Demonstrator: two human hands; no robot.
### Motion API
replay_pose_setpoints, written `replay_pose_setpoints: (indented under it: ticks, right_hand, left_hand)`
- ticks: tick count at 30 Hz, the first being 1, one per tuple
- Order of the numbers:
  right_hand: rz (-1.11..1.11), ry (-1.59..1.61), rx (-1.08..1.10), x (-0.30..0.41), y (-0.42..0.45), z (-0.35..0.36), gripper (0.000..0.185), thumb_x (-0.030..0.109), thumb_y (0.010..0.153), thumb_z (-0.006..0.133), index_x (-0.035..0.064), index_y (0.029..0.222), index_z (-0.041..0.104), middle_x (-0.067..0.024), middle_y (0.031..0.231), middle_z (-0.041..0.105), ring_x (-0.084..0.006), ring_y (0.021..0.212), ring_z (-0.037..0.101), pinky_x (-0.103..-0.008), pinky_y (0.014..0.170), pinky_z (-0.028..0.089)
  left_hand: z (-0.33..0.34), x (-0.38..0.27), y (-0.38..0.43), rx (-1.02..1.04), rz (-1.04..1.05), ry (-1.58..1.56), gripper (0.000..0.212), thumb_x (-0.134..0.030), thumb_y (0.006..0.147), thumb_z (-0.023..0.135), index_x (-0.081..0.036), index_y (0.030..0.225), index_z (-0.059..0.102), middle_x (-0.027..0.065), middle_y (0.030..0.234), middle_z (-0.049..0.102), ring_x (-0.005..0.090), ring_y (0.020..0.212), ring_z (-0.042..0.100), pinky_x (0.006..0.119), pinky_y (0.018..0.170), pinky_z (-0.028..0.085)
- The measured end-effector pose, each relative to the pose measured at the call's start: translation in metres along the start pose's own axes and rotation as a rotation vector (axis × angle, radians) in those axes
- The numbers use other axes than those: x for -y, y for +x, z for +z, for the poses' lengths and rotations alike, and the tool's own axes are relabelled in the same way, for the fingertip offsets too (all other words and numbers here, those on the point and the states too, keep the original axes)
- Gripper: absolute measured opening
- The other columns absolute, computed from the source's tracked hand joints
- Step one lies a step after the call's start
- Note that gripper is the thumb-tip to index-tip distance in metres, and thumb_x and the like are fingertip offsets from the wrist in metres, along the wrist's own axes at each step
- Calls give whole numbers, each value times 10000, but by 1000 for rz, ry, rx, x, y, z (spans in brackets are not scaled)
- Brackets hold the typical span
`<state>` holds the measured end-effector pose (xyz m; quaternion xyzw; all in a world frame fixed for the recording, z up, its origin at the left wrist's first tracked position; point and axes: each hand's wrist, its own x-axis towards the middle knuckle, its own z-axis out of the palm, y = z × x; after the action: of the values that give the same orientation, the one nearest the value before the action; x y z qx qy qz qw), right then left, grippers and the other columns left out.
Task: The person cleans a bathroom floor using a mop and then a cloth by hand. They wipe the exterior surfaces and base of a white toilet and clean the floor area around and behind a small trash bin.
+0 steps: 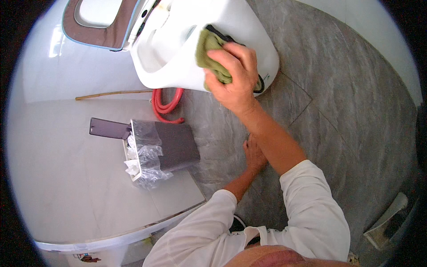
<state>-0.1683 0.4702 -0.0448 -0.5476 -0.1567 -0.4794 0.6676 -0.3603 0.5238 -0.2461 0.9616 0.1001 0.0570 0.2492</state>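
Note:
My right hand (235, 71) grips a folded green cloth (209, 50) and presses it against the outer side of a white ceramic toilet (270, 50). A dark strip (220, 32) shows along the cloth's upper edge; whether it belongs to the cloth I cannot tell. The toilet's seat, in a brown padded cover (71, 20) with blue trim, is raised at the upper left. Lower down, my left hand (255, 153) is over the grey floor, partly hidden behind my right forearm. Its fingers are mostly out of sight, so what it holds or touches is unclear.
A dark waste bin (178, 147) with a clear plastic liner and white paper stands left of my arms, its lid up. Behind it lie a coiled red hose (166, 108) and a wooden stick (113, 95). A dustpan-like object (383, 230) is at lower right.

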Motion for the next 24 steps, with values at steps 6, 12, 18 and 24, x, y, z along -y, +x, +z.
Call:
replay_pose_setpoints:
  ticks: [6, 12, 18, 24]
  right_hand:
    - [314, -267, 85, -99, -124, -53, 298, 52, 617, 612, 81, 905, 539, -142, 950, 492, -327, 895, 486, -403, 776, 403]
    - [788, -347, 99, -91, -109, -60, 255, 101, 664, 619, 46, 899, 534, -135, 912, 524, -314, 880, 511, -383, 781, 409]
    - [677, -267, 10, -110, -105, -55, 252, 123, 687, 622, 32, 910, 549, -135, 962, 550, -296, 911, 522, -372, 802, 412]
    - [686, -128, 9, -69, -76, -47, 277, 111, 666, 639, 51, 925, 562, -132, 914, 543, -287, 873, 531, -369, 770, 428]
  left_hand:
    - [7, 14, 3, 6, 169, 296, 601, -76, 655, 580, -35, 1215, 367, 123, 1299, 328, 274, 1238, 260, 454, 973, 179]
    - [6, 14, 5, 35, 132, 280, 587, -78, 648, 577, -36, 1200, 378, 116, 1312, 322, 269, 1243, 254, 459, 979, 178]
    - [-6, 5, 7, 87, 125, 308, 565, -111, 678, 566, -48, 1208, 383, 115, 1310, 325, 261, 1248, 252, 451, 985, 177]
    - [-8, 8, 7, 133, 119, 322, 584, -137, 699, 557, -49, 1236, 345, 125, 1296, 334, 274, 1237, 267, 474, 968, 194]
